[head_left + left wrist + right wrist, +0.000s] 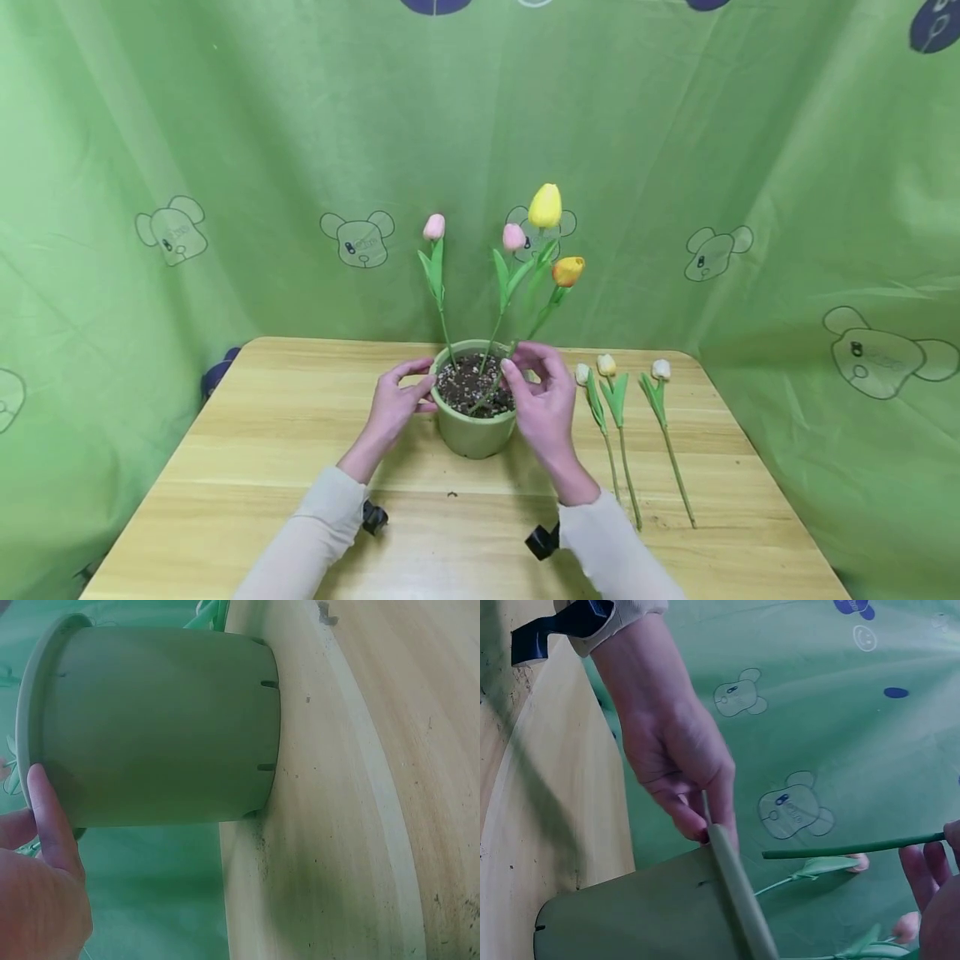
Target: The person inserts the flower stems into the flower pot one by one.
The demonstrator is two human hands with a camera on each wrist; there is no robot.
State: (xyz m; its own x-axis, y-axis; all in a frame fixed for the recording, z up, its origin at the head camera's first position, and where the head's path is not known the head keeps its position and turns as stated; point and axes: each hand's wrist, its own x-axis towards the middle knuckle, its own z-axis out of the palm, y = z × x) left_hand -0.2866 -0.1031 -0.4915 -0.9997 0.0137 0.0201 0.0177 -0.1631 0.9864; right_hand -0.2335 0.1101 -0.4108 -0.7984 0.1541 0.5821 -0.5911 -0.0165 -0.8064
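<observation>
A green flowerpot (476, 433) filled with dark, speckled soil stands on the table. My left hand (397, 398) holds its left rim, with thumb and fingers to either side in the right wrist view. Over the pot's right side, my right hand (542, 398) pinches a tulip stem (840, 848); its lower end hangs apart from the pot in the right wrist view. Two pink tulips, the left (434, 227) and the right (513, 237), rise from the soil. A yellow tulip (545, 207) and an orange tulip (568, 272) lean above my right hand; which one the pinched stem belongs to is unclear.
Three pale tulips, the left (582, 374), the middle (607, 365) and the right (661, 370), lie on the wooden table (285, 433) to the right. A green curtain (450, 125) hangs around the back and sides. Soil crumbs dot the tabletop.
</observation>
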